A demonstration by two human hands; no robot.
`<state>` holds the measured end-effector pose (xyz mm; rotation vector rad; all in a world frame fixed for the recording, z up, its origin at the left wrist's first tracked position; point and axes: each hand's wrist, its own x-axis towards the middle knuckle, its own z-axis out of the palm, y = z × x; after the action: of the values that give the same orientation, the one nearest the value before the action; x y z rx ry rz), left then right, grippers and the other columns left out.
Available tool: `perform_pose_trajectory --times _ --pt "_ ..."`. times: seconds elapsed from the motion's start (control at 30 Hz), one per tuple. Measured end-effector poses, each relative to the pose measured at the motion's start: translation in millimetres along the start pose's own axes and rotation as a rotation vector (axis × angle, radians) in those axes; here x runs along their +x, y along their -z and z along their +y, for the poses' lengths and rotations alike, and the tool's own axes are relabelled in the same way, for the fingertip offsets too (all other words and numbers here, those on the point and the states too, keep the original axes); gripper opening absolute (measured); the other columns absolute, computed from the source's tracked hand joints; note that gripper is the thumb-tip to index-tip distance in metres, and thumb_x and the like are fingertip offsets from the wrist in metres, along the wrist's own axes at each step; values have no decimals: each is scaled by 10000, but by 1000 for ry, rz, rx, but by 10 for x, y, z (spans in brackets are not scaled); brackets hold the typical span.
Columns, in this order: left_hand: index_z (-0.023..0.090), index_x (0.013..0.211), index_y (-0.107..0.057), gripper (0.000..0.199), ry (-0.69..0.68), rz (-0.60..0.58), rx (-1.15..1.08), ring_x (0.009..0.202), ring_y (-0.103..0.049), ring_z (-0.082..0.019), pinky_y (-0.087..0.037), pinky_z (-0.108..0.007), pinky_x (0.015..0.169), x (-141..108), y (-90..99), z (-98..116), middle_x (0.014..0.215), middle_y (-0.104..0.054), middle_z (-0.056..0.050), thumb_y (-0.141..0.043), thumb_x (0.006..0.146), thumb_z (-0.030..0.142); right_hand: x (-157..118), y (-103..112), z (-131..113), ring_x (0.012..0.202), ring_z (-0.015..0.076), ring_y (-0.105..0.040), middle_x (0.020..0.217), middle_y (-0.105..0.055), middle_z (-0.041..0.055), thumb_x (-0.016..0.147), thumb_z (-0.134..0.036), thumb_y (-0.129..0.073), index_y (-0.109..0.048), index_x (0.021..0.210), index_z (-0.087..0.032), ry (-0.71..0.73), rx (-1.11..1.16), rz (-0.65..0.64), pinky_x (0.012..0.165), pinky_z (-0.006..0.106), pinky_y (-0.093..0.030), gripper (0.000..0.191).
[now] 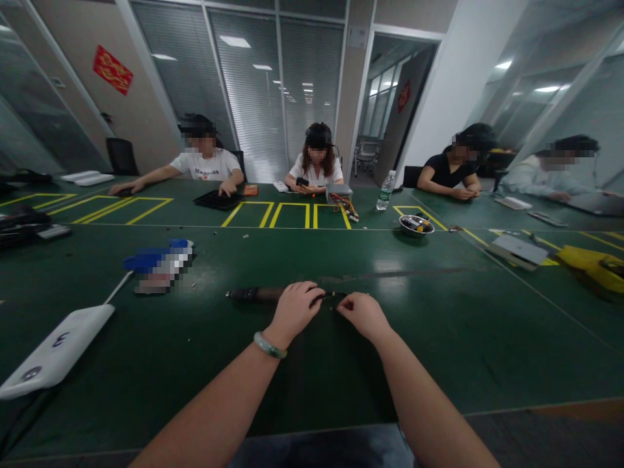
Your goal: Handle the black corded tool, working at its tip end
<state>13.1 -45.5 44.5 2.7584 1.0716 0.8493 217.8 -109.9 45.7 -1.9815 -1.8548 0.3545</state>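
Observation:
A dark electric screwdriver lies on the green table, its narrow tip pointing left and its body brownish grey. Over its rear end is my left hand, fingers curled around it; a pale bangle circles that wrist. From there a thin dark cord runs to the right. My right hand pinches this cord between thumb and fingers, a short way from the left hand. Its exact end is hidden by the fingers.
A white power bank with a cable lies at left, near a blue-and-white packet. Further off stand a metal bowl of small parts and a water bottle. Several people sit across the green table. A yellow bag lies right.

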Motion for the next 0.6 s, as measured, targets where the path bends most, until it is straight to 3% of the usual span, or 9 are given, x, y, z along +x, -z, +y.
perform_pose_trajectory --times 0.27,0.4,0.6 --pt "271 1078 -658 212 -27 -8 23 1073 -571 -220 -447 -397 943 4 3 14 1170 -610 -39 -564 897 214 227 31 -21 819 172 -593 842 -689 -3 831 -312 -699 -735 803 -247 76 -119 132 781 287 -387 79" --pt "266 1058 -657 205 -25 -10 29 1093 -562 -226 -440 -409 951 2 10 28 1195 -600 -40 -550 898 194 314 42 -83 866 182 -590 875 -690 11 831 -290 -705 -739 821 -248 130 -182 134 816 295 -383 55" --pt "271 1041 -668 199 -2 7 -32 1074 -570 -218 -446 -398 939 -2 5 9 1192 -614 -25 -548 895 208 234 -55 -53 914 177 -580 940 -690 5 854 -280 -687 -730 867 -246 165 -159 120 879 312 -371 56"
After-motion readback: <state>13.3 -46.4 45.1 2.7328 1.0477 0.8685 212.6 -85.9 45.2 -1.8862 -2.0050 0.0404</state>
